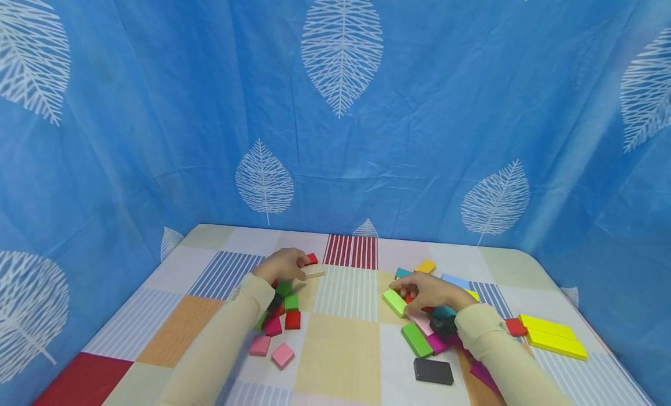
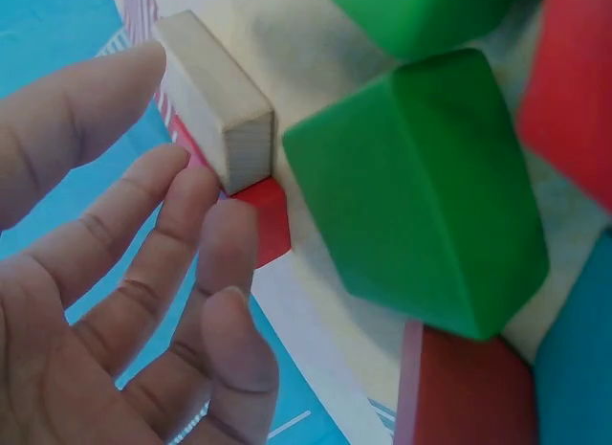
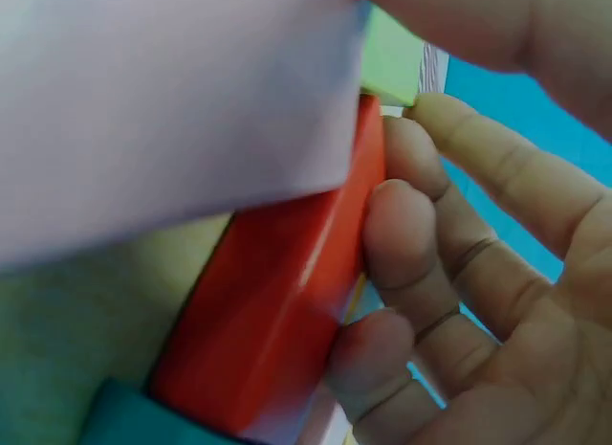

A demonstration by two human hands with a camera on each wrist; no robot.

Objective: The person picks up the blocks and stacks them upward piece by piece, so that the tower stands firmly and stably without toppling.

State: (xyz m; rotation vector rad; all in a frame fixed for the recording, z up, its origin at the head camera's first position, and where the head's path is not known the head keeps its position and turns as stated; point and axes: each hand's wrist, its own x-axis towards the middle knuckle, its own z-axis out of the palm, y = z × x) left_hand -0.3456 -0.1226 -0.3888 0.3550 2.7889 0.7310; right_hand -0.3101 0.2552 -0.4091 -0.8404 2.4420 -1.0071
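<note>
My left hand (image 1: 283, 265) is at the far left side of the table, beside a plain wooden block (image 1: 314, 271). In the left wrist view its fingers are loosely bent, the thumb tip overlaps the wooden block (image 2: 215, 100), and the other fingertips are close to that block and a red block (image 2: 272, 220). My right hand (image 1: 427, 290) is over the right-hand pile. Its fingertips rest along the side of a red block (image 3: 287, 301), with the thumb near a pale pink block (image 3: 172, 110). A light green block (image 1: 394, 303) lies by its index finger.
Green blocks (image 1: 290, 302), a red block (image 1: 293, 320) and pink blocks (image 1: 283, 355) lie near my left forearm. At right are a green block (image 1: 417, 340), a black block (image 1: 433, 371) and yellow blocks (image 1: 555, 339). A blue curtain (image 1: 419, 132) hangs behind the checked tablecloth (image 1: 341, 353).
</note>
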